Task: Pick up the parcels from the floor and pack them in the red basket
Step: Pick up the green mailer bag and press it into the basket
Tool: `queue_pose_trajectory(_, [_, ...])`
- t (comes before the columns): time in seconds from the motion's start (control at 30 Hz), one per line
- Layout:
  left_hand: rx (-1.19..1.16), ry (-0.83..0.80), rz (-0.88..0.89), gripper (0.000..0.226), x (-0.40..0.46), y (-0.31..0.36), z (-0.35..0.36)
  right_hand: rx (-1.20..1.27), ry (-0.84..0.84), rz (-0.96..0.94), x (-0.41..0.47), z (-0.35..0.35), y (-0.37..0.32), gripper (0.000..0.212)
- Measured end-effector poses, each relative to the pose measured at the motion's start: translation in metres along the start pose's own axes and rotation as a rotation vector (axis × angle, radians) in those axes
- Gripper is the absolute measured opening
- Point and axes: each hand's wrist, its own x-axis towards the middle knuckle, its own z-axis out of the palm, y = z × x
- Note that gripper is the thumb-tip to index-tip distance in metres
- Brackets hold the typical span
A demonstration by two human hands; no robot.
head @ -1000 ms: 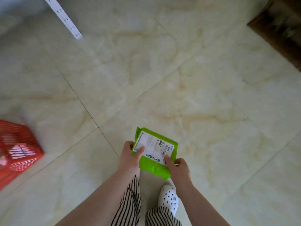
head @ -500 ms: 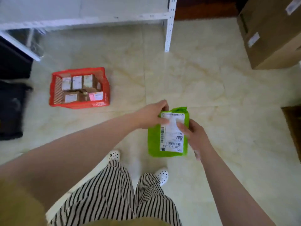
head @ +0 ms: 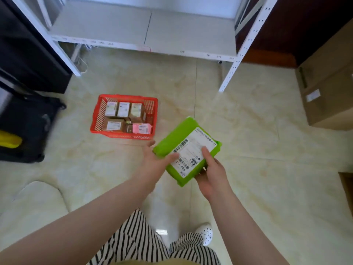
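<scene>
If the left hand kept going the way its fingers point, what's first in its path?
Probably the near wall of the red basket: the left hand points up-left toward it, over bare floor. Depth is unclear.

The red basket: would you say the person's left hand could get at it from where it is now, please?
Probably yes. The left hand is under the green parcel's edge, just short of the red basket, with only bare floor between them. The basket's top is open.
</scene>
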Motion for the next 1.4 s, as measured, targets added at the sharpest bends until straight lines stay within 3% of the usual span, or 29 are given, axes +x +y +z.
queue_pose_trajectory(0.07, [-0.168, -0.005, -0.127, 0.070, 0.013, 0.008, -0.037, 0.079, -0.014, 0.010, -0.001, 0.040, 0.021, 0.019])
queue_pose_trajectory(0.17, [-0.235, -0.063, -0.252, 0.062, 0.024, 0.021, -0.089, 0.148, -0.015, 0.017, -0.004, 0.100, 0.055, 0.022])
queue_pose_trajectory(0.3, [-0.191, -0.095, -0.184, 0.042, 0.045, 0.040, -0.158, 0.015, -0.026, 0.072, -0.004, 0.159, 0.086, 0.034])
queue_pose_trajectory(0.43, [-0.096, -0.142, -0.108, 0.045, 0.073, 0.067, -0.215, -0.223, -0.040, 0.011, 0.007, 0.182, 0.079, 0.047])
queue_pose_trajectory(0.57, [-0.049, -0.174, -0.058, 0.043, 0.094, 0.089, -0.259, -0.484, -0.187, -0.010, 0.017, 0.214, 0.068, 0.039])
queue_pose_trajectory(0.7, [-0.088, -0.134, -0.040, 0.043, 0.109, 0.100, -0.278, -0.585, -0.274, -0.050, 0.032, 0.252, 0.063, 0.031])
queue_pose_trajectory(1.13, [-0.062, -0.101, -0.067, 0.039, 0.181, 0.147, -0.284, -0.599, -0.345, -0.028, 0.099, 0.312, 0.021, 0.029])
queue_pose_trajectory(1.4, [-0.086, 0.038, -0.078, 0.033, 0.233, 0.163, -0.282, -0.547, -0.251, -0.058, 0.134, 0.349, 0.007, 0.032])
